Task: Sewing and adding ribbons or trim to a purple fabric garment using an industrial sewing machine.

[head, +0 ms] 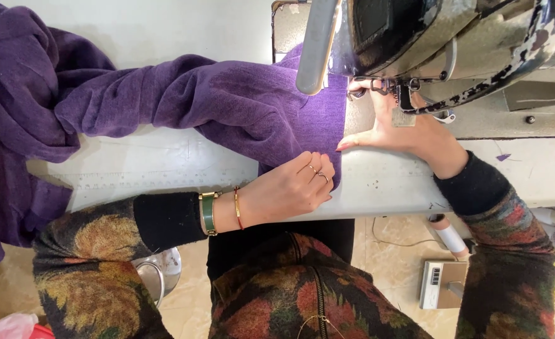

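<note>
You sat at a white work table (164, 166), beige glossy floor tiles (393, 260) beneath it and a shiny metal bowl (158, 273) under its left part.
</note>
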